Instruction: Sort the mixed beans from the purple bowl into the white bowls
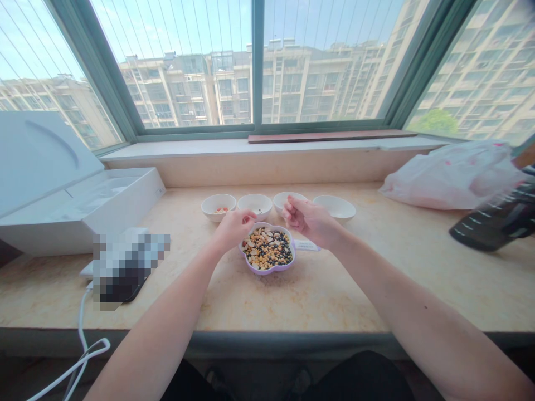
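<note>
A purple-rimmed bowl [273, 271] with a lobed outline and a short handle holds mixed black beans, yellow grains and peanuts. Over its back left edge is my left hand [239, 225], fingertips pinched beside a white bowl [254, 200] with a few dark bits in it. My right hand [307, 218] is raised in front of another white bowl [290, 196], thumb and fingers drawn together. Whatever either hand holds is too small to make out. Reddish and pale pieces lie in the leftmost white bowl [218, 201]. The rightmost white bowl [337, 207] shows a plain white inside.
On the left stand an open white box [125, 195] and a blurred-out dark device [125, 273] with a white cable [81, 317]. A plastic bag [451, 175] and a dark jug-like container [485, 223] are at the right. Windows rise behind the stone counter [292, 312].
</note>
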The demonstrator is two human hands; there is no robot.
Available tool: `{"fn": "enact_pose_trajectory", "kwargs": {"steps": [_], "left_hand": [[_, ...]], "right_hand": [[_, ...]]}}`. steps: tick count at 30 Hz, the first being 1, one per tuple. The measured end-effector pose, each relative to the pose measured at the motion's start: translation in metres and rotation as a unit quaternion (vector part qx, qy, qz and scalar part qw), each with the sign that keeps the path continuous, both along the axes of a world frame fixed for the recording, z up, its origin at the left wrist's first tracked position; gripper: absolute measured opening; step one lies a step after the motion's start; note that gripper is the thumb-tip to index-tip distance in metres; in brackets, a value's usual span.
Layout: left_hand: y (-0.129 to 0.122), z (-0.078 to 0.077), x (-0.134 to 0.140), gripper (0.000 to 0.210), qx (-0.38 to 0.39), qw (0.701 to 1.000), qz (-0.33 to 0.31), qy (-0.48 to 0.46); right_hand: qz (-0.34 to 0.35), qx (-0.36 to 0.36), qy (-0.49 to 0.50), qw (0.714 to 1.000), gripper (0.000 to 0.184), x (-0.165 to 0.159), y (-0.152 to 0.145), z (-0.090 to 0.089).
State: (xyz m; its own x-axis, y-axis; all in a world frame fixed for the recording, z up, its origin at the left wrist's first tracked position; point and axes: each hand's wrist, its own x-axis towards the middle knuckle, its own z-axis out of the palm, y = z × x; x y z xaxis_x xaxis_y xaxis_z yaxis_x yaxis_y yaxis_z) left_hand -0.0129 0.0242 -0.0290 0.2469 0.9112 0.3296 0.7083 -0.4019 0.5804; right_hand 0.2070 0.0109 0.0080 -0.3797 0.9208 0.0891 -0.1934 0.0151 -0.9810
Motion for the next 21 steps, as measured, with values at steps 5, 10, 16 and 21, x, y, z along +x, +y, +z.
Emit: {"fn": "enact_pose_trajectory", "kwargs": {"steps": [5,10,16,21], "left_hand": [[0.0011,-0.0011,-0.0003,0.024,0.003,1.000,-0.007,0.000],[0.0018,-0.0015,-0.0004,0.024,0.002,1.000,-0.007,0.003],[-0.0003,-0.0001,0.0006,0.023,0.005,1.000,-0.008,-0.004],[-0.0006,0.0006,0.0007,0.024,0.004,1.000,-0.013,-0.008]], "right_hand": [[0.007,-0.023,0.034,0.999,0.047,0.0038,0.0036,0.0014],[-0.003,-0.021,0.015,1.000,0.047,0.0055,0.0057,0.0017],[0.005,-0.017,0.008,1.000,0.045,0.0054,0.0055,0.0001],[0.010,-0.032,0.039,0.999,0.042,0.0045,0.0054,-0.0028]]}}
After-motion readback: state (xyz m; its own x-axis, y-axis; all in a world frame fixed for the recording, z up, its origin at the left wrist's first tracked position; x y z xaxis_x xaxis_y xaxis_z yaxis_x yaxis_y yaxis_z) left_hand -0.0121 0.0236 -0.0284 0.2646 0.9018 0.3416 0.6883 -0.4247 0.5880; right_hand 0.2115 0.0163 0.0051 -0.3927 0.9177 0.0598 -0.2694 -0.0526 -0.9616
